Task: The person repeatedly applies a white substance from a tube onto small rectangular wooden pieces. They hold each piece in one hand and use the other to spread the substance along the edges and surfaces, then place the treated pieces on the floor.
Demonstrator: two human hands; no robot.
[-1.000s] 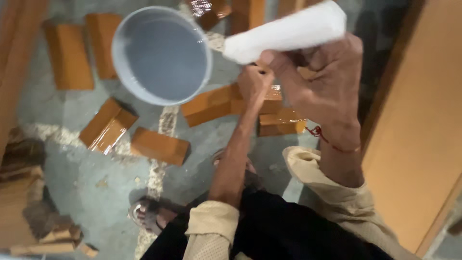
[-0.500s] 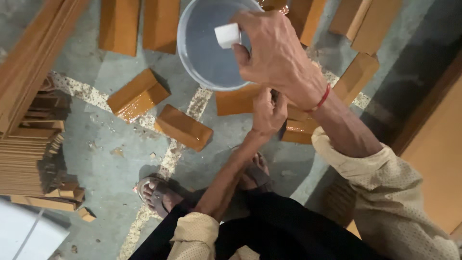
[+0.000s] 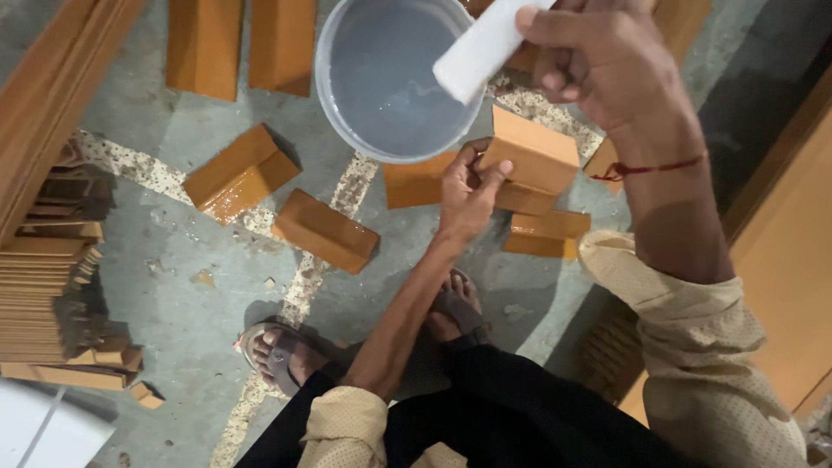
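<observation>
Over the grey bucket (image 3: 381, 78), the right hand (image 3: 598, 65) pinched a white block (image 3: 481, 48), its long axis slanting down-left toward the water. Just beside the rim, the left hand (image 3: 464, 195) gripped a tilted wooden block (image 3: 533, 152), long axis running roughly left-right, above other blocks (image 3: 546, 234).

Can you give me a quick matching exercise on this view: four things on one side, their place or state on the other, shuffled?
Things:
1. left hand
2. right hand
3. round basin
4. block by itself

Places or states:
A. lies flat on the floor, touched by no hand
B. holds a white roll above the water
C. grips a tilted wooden block
D. stands on the floor, filled with water

Pairs: 1-C, 2-B, 3-D, 4-A
</observation>
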